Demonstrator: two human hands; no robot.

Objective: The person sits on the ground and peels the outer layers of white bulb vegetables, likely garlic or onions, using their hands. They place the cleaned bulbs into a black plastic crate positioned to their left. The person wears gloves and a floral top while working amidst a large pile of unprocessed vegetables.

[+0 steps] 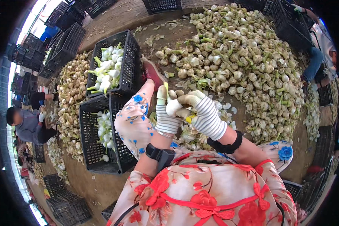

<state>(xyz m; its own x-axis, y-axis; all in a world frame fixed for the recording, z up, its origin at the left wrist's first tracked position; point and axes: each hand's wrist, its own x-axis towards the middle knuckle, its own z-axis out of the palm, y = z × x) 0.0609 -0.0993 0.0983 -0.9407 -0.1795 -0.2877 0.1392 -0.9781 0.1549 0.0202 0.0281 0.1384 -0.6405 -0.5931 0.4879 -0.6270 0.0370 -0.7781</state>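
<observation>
A white garlic bulb (173, 107) with a short green-yellow stem is between my two gloved hands. My left hand (167, 111), in a striped knit glove, holds it around the bulb and stem. My right hand (204, 111), gloved the same way, has its fingertips at the bulb's side and is closed on a small yellow-handled tool (189, 118); its blade, if any, is hidden. Loose peeled skins (192, 135) lie below my hands. Beside my left knee, a black plastic crate (97, 166) holds trimmed white garlic; another crate (131, 62) beyond it is fuller.
A large heap of unpeeled garlic (231, 59) spreads ahead and to the right. Another garlic heap (73, 107) lies beyond the crates. A seated co-worker (31, 127) is at the far left, another person (319, 56) at the upper right. Stacked black crates (67, 209) stand at the lower left.
</observation>
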